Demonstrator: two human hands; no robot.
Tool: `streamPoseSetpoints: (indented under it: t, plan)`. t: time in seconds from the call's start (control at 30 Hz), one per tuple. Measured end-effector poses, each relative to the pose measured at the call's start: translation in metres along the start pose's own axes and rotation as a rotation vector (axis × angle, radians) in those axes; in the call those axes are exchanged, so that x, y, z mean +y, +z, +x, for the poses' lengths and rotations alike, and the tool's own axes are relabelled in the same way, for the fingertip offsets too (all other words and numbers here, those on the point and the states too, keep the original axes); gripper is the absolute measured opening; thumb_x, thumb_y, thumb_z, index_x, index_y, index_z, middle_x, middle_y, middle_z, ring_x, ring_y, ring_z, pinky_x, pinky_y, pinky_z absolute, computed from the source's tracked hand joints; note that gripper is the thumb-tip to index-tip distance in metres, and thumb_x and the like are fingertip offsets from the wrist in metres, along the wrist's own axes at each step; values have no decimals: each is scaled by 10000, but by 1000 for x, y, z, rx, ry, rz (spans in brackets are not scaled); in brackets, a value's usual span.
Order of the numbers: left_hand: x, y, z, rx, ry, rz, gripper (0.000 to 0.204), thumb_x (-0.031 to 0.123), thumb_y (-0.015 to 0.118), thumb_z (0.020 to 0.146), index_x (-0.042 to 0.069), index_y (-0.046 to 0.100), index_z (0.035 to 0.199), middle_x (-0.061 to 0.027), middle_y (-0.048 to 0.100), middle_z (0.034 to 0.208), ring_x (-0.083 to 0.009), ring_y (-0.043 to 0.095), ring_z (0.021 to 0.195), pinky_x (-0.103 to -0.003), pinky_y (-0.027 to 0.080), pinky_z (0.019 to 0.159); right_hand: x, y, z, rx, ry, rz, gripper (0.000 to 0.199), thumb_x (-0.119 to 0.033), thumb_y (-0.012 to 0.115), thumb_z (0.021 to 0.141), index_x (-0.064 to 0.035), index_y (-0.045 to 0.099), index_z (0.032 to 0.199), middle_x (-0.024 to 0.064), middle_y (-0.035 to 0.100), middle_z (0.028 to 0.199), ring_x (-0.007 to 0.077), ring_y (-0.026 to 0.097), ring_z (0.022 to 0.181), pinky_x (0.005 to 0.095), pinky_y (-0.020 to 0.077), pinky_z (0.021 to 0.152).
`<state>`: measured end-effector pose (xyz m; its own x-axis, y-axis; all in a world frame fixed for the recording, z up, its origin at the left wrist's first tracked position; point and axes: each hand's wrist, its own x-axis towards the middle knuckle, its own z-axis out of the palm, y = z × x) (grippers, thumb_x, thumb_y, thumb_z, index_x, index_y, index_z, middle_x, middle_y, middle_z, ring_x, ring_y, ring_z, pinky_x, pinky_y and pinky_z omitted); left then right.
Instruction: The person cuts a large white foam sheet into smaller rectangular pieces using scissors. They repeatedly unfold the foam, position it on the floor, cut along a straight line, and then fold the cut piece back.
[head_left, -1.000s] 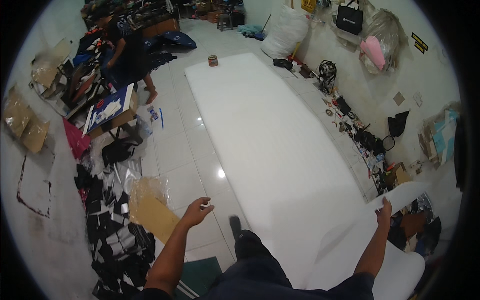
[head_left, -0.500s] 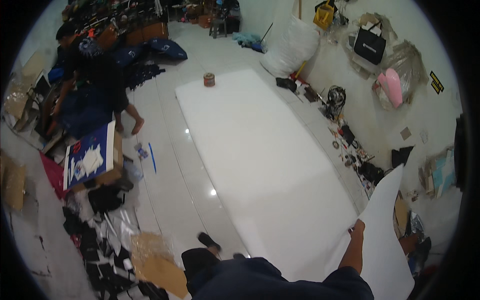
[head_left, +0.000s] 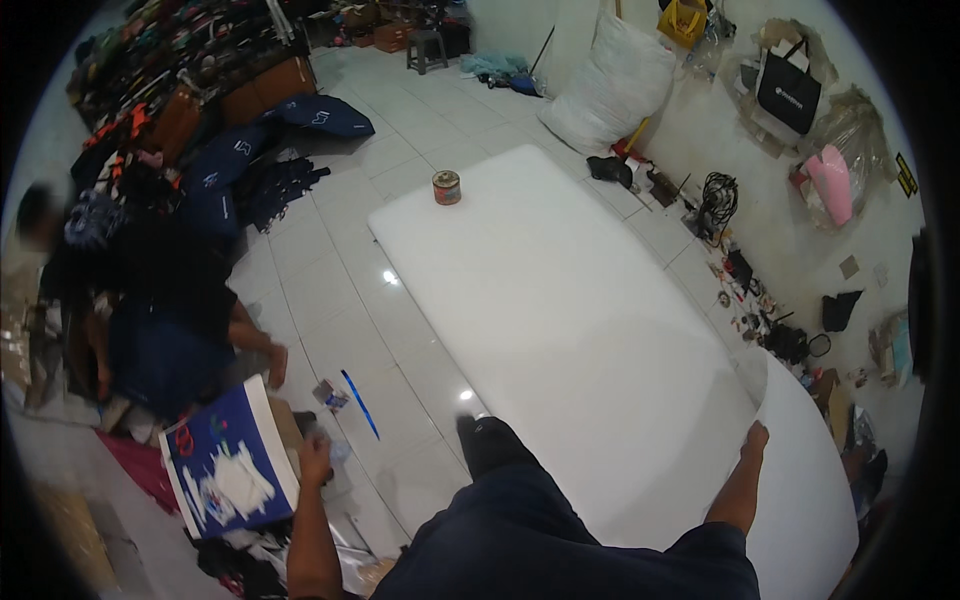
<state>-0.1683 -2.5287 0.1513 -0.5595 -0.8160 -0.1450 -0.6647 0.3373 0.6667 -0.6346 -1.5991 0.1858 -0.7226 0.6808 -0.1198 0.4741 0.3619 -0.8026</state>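
My right hand [head_left: 757, 437] is closed on the edge of a large white sheet [head_left: 805, 480], which curls up at the lower right. Beneath and beside it lies a long white foam-like slab [head_left: 570, 300] on the floor, with a round tin [head_left: 447, 187] standing near its far end. My left hand [head_left: 315, 458] is out to the left, beside the right edge of a blue board with a white border [head_left: 205, 440]. Its fingers are too small and blurred to make out. White scraps [head_left: 240, 485] and red-handled scissors [head_left: 184, 440] lie on the board.
Another person [head_left: 170, 260] bends over dark blue fabric at the left. A blue strip [head_left: 360, 404] lies on the tiled floor [head_left: 335, 320]. Tools and cables [head_left: 718, 205] line the right wall, with a stuffed white sack [head_left: 610, 85] farther back. Piled goods [head_left: 190, 60] fill the far left.
My left hand has come into view beside the blue board. My body has shifted and a leg has stepped forward by the slab. The right hand still grips the sheet.
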Motion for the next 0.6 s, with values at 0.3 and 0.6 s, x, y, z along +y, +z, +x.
streamPoseSetpoints:
  t: [0.3,0.6]
  plan:
    - [15,-31,341,-114,-162,-148,284,239,594,903,-2,611,1052,-65,583,788,-142,532,728,-304,449,661,-145,256,-62,12,66,29,512,-268,479,938,124,452,1266,244,571,1207,348,595,1041,414,494,870]
    - [-4,-13,444,-640,-498,330,339,290,445,950,11,601,1061,-196,623,1044,-352,583,1045,-440,461,903,-296,509,-149,24,172,167,514,-292,504,939,77,464,1294,247,546,1248,357,567,1093,414,461,942]
